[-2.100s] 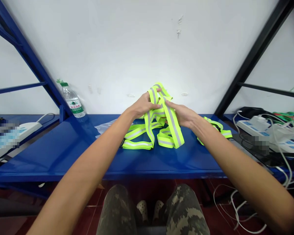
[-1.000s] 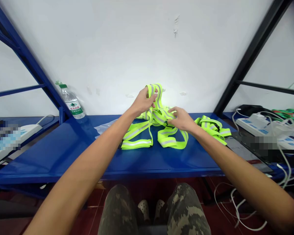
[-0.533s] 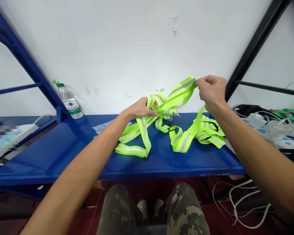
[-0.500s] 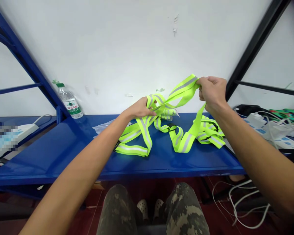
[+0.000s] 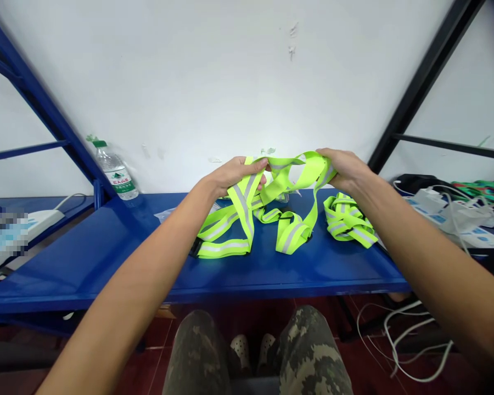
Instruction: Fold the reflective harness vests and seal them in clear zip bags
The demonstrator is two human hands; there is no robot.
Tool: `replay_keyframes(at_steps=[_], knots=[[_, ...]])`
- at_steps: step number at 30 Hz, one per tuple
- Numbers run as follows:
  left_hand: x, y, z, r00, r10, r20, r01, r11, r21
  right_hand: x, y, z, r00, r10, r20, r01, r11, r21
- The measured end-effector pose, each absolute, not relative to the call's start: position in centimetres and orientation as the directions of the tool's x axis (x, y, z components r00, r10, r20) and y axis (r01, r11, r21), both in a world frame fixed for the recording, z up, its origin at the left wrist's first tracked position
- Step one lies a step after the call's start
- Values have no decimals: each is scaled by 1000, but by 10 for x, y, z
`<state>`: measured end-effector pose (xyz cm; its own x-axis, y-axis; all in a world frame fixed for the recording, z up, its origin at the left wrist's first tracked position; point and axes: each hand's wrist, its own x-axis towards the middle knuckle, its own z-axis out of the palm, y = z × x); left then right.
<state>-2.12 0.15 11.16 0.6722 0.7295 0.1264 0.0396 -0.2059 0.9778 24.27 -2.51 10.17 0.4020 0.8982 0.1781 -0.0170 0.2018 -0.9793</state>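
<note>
Through the head camera I am looking down on two bare hands above a blue table [image 5: 119, 260]. The left hand [image 5: 231, 173] is pinching a yellow-green strap [image 5: 313, 167] between thumb and fingers; the right hand [image 5: 346, 167] is grasping another stretch, its fingers partly hidden behind the band. The strap is spanning the gap between both sets of fingertips, its loops drooping below them onto the table. A black buckle [image 5: 196, 247] is lying below and left of the left fingers; a bundle of similar webbing [image 5: 346, 219] is resting below the right fingers. I am judging the strap light, limp and tough rather than fragile, its pale stripe [image 5: 226, 247] perhaps sliding slightly under skin. I am favouring flat pinches across its full width, near the folds, as slack loops could be tangling.
</note>
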Motion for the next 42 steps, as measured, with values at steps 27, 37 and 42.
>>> replay_keyframes(at_steps=[27, 37, 42], knots=[[-17, 5, 111, 452, 881, 141, 72, -194, 978, 260, -79, 21, 98, 855, 509, 833, 210, -513], [-10, 6, 92, 590, 791, 162, -180, -67, 981, 246, -41, 59, 453, 881, 137, -290, 290, -912], [-3, 0, 94, 552, 822, 140, -256, 7, 967, 232, -48, 65, 281, 915, 289, -165, 343, -925]])
